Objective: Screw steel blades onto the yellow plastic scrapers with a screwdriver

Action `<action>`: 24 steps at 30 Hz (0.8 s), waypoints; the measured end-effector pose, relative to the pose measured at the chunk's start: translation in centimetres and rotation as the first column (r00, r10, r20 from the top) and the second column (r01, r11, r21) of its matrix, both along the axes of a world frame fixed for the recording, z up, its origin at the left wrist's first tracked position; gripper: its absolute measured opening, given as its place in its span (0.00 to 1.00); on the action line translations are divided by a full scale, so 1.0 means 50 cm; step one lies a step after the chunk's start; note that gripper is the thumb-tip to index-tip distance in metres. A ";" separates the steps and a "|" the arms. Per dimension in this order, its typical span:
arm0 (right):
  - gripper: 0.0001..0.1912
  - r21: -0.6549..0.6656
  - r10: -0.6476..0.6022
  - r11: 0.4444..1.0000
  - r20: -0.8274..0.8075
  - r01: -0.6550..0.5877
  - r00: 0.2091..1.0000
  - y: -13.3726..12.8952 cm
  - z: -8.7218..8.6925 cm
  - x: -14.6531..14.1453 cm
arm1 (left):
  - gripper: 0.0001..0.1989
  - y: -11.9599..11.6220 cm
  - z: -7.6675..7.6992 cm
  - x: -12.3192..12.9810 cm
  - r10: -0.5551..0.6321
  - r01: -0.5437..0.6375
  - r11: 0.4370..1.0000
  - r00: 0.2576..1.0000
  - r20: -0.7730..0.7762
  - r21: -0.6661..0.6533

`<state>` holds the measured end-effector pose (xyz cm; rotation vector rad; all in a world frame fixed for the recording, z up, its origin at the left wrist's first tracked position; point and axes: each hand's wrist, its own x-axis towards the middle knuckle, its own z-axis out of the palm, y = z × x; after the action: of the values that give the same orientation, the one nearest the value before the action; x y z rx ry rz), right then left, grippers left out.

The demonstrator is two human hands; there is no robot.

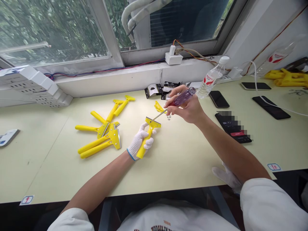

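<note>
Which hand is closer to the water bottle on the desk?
Right. The bare right hand is just left of the plastic water bottle, holding a screwdriver; the gloved left hand is farther off, down and left, gripping a yellow scraper.

you have a plastic water bottle (209, 81) just past your right hand (186, 107), with a black smartphone (218, 99) and a phone showing a timer (232, 126) lying to that hand's right.

One yellow scraper (148, 134) is being held by the left hand (141, 142) and one screwdriver (179, 102) by the right hand (186, 107). Roughly six more scrapers (115, 138), four phones (218, 99) and two plastic water bottles (211, 80) are being carried by the tabletop (48, 166). Two white gloves (226, 176) are being counted, one being worn.
</note>
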<state>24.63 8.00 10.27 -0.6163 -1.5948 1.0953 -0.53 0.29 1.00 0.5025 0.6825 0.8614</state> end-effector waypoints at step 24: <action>0.19 0.161 0.049 0.985 0.104 -0.066 0.993 -0.022 0.055 0.033 | 0.33 0.006 -0.007 -0.006 -0.012 0.012 1.000 1.000 0.015 0.003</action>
<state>26.30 6.91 13.02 -0.5242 -1.7793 0.9759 -0.81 0.58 0.66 0.5019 0.6643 0.8543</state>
